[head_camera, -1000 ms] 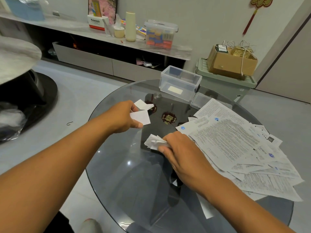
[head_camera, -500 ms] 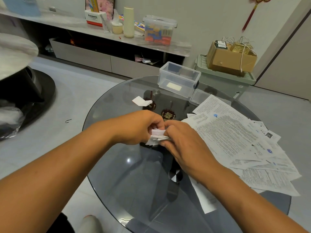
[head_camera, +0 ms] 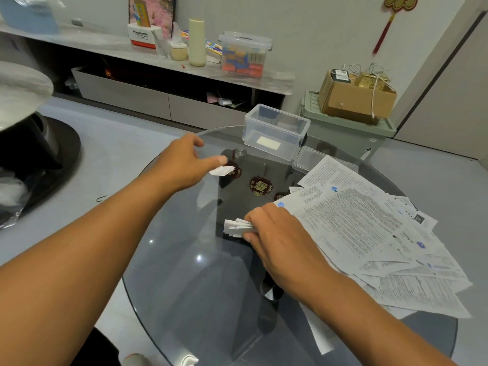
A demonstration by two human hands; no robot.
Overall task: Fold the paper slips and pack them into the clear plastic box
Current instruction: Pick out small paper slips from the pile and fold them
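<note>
A clear plastic box [head_camera: 299, 126] stands open at the far side of the round glass table [head_camera: 184, 273], with one white piece lying flat on its bottom. My right hand [head_camera: 280, 239] is shut on a bundle of folded paper slips [head_camera: 236, 227] near the table's middle. My left hand [head_camera: 182, 162] reaches forward with its fingers spread. Its thumb tip is just at a small folded slip [head_camera: 224, 170] lying on the glass; no grip on it shows. A big loose pile of printed paper sheets [head_camera: 369, 228] covers the right side of the table.
The box's clear lid [head_camera: 307, 157] lies beside the box, partly under the sheets. Red-and-gold ornaments [head_camera: 260, 186] show through the glass. Behind the table stand a green bin [head_camera: 348, 133] bearing a cardboard box and a low cabinet with containers.
My left hand has let go of the bundle and moved forward and left to the lone folded slip. My right hand still holds the bundle, about where it was.
</note>
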